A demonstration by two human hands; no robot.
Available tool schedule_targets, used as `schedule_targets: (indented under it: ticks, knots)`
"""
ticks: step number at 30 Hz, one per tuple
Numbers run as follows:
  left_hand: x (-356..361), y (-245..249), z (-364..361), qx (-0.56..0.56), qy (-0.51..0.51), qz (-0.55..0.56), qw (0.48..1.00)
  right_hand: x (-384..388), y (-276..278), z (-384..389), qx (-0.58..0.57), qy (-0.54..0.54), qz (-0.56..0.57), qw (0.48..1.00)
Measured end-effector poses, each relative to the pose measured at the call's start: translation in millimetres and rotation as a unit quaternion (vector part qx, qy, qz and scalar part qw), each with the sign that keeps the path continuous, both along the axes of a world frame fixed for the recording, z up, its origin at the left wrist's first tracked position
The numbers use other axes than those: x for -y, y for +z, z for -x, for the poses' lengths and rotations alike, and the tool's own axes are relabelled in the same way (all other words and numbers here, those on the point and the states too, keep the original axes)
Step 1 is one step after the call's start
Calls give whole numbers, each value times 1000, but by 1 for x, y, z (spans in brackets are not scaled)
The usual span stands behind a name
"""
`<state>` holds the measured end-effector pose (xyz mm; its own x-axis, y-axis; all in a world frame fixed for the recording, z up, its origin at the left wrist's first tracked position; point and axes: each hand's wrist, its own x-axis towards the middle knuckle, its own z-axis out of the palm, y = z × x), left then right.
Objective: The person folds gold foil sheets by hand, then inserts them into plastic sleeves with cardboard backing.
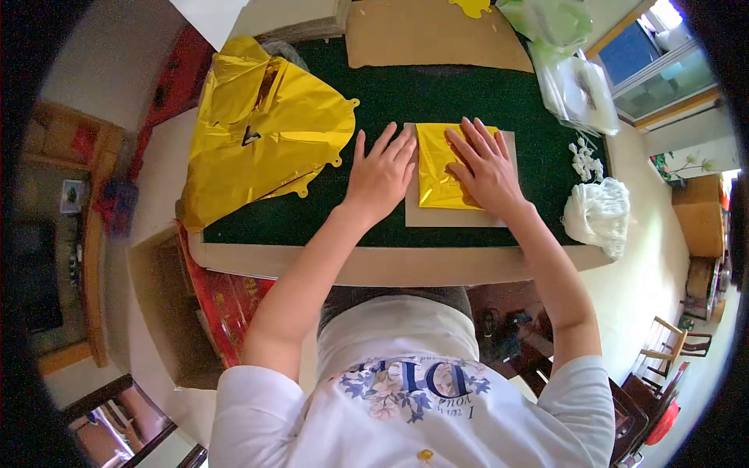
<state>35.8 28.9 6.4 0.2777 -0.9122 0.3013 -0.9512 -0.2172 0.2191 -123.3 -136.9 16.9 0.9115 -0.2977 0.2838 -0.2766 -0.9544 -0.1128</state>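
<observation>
A folded square of shiny gold foil (437,175) lies on a flat piece of grey-brown card (460,218) before me. My right hand (490,173) rests on the right part of the foil, palm down with fingers spread. Just left of the card is my left hand (378,178), flat with its fingers stretched out, its forefinger side at the card's left edge. To its left spreads a pile of large, flat gold foil balloons (273,152), with small holed tabs along their edge and a dark mark in the middle.
Dark green matting (437,93) covers the table. At the right lie a bundle of white string (597,214), small white pieces (585,160) and clear plastic bags (577,93). Cardboard (437,39) lies at the back, beside stacked card (292,19). A cardboard strip (367,265) runs along the front edge.
</observation>
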Motion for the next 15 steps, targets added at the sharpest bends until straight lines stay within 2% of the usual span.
schedule_targets:
  ticks: [5, 15]
  knots:
    - [2, 5, -5, 28, -5, -27, 999, 5, -3, 3, -5, 5, -1, 1000]
    - [8, 3, -8, 5, 9, -31, 999, -4, -4, 4, -8, -8, -1, 1000]
